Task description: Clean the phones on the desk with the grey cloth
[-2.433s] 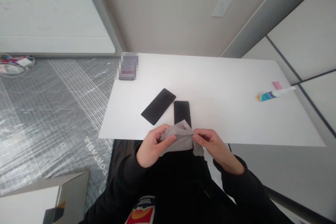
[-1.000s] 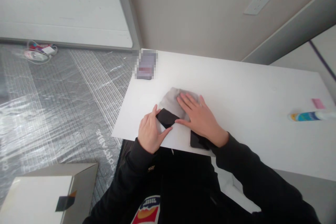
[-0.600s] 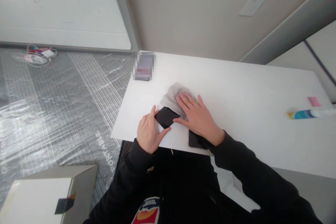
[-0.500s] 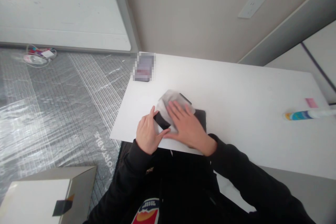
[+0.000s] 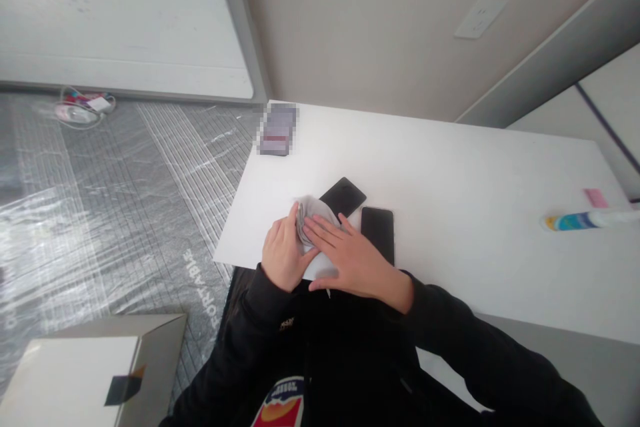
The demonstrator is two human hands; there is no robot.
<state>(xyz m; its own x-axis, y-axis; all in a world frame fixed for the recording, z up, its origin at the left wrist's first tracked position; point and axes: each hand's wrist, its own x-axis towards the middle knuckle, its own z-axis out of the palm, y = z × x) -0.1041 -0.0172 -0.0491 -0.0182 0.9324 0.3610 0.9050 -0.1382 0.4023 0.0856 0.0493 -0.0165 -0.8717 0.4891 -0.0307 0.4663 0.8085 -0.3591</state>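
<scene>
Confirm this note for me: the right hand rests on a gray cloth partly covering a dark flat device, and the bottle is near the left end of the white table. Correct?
Not quite: the head view shows the bottle near the right end of the white table. The rest stands: the right hand rests on a gray cloth partly covering a dark flat device.

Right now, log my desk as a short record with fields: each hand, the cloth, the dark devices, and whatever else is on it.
Left hand: beside the cloth, thumb and index finger spread; grip unclear
Right hand: fingers extended, laid on the cloth
Grey cloth: bunched over part of the angled black device
Angled black device: far end showing
Black phone: right of the angled device
Bottle: toward the table's right end
Pink slip: just beyond the bottle
Pixelated item: far left corner
Table: white
</scene>
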